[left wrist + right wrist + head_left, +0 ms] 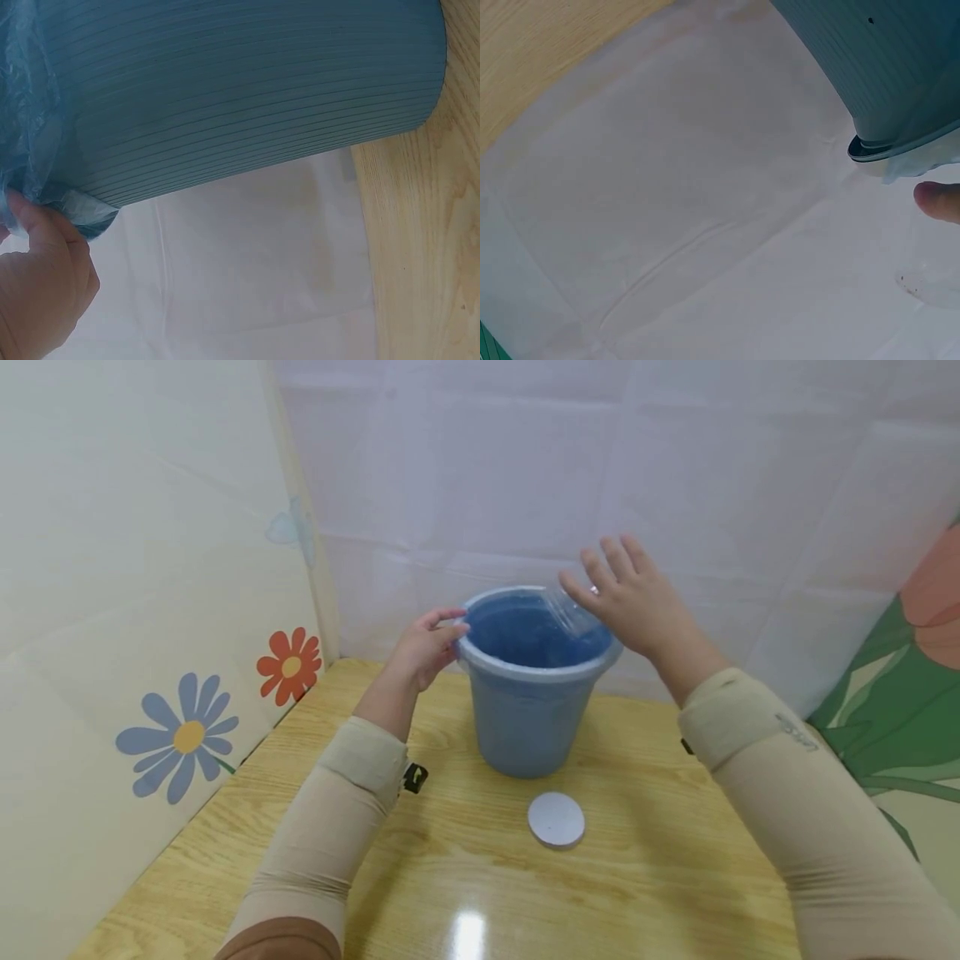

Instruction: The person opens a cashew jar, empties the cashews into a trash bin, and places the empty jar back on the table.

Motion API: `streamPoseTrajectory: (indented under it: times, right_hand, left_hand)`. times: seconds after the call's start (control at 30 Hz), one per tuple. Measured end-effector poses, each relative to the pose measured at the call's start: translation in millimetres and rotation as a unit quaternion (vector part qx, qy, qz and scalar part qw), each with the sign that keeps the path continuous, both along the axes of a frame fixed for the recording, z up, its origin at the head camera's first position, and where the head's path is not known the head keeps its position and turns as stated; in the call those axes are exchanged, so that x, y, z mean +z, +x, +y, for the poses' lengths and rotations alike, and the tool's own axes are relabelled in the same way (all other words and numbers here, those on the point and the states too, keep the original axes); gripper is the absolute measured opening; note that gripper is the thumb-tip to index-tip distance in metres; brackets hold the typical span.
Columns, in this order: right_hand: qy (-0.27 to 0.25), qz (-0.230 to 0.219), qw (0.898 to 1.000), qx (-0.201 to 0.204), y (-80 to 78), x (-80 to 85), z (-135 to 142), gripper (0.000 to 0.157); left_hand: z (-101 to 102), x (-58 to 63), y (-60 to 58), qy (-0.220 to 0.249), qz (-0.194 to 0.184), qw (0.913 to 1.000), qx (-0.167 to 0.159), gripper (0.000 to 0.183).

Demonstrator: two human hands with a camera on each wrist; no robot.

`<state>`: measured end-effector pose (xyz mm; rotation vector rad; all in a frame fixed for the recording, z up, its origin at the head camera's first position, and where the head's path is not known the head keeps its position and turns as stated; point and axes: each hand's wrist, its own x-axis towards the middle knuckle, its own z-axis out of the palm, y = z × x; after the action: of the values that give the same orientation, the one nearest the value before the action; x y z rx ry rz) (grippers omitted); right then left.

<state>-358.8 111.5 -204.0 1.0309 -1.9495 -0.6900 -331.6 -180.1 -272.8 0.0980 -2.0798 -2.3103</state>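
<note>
A blue trash bin stands upright on the table, with a thin clear bag over its rim. My left hand pinches the left side of the rim, thumb and fingers on the bag's edge. Above the right side of the mouth, my right hand holds a clear plastic cup, tilted toward the inside. Its fingers are spread, and part of the grip is hidden. The right wrist view shows only its thumb, close to the rim, and small dark specks on the clear plastic.
A flat white disc lies on the wood-grain table in front of the bin. White sheeting hangs behind. Flower-printed panels stand on the left and right sides.
</note>
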Motion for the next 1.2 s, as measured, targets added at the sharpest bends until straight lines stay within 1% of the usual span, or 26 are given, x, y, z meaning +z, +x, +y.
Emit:
streamPoseTrajectory:
  times: [0.17, 0.3, 0.37, 0.53, 0.7, 0.8, 0.93, 1.03, 1.13, 1.2]
  right_hand:
    - [-0.001, -0.003, 1.000, 0.006, -0.4, -1.9, 0.6, 0.057]
    - [-0.015, -0.007, 1.000, 0.011, -1.1, -2.7, 2.3, 0.056]
    - [-0.027, -0.015, 1.000, 0.006, -0.8, -2.7, 3.4, 0.056]
    - [-0.063, -0.053, 0.996, -0.027, 2.2, -2.6, 7.0, 0.057]
    - [-0.091, -0.092, 0.990, -0.057, 6.0, -1.9, 9.5, 0.057]
    - [-0.120, -0.114, 0.984, -0.065, 7.2, -2.3, 11.5, 0.066]
    - [-0.156, -0.121, 0.978, -0.066, 6.7, -4.6, 16.4, 0.081]
    - [-0.173, -0.121, 0.975, -0.073, 6.1, -6.5, 20.2, 0.081]
    - [-0.195, -0.121, 0.971, -0.072, 6.2, -7.9, 23.5, 0.082]
    - [-0.207, -0.125, 0.967, -0.078, 7.0, -8.6, 25.2, 0.084]
  left_hand:
    - [0.0, -0.1, 0.3, -0.001, 0.002, 1.0000, -0.001, 0.037]
    - [0.2, 0.1, 0.6, 0.002, 0.001, 1.0000, -0.002, 0.036]
    - [0.4, 0.3, 0.8, 0.002, 0.001, 1.0000, -0.002, 0.036]
    - [0.4, 0.7, 0.7, 0.000, 0.002, 1.0000, -0.001, 0.036]
    - [0.3, 0.5, -0.1, -0.001, 0.003, 1.0000, 0.001, 0.036]
    - [0.4, 0.5, 0.1, -0.001, 0.003, 1.0000, 0.002, 0.035]
    - [0.5, 0.7, 0.8, 0.000, 0.002, 1.0000, 0.003, 0.036]
    - [0.4, 0.9, 1.1, 0.000, 0.002, 1.0000, 0.003, 0.036]
    - [0.4, 1.2, 1.6, 0.000, 0.002, 1.0000, 0.003, 0.036]
    - [0.5, 1.2, 1.6, 0.002, 0.002, 1.0000, 0.003, 0.036]
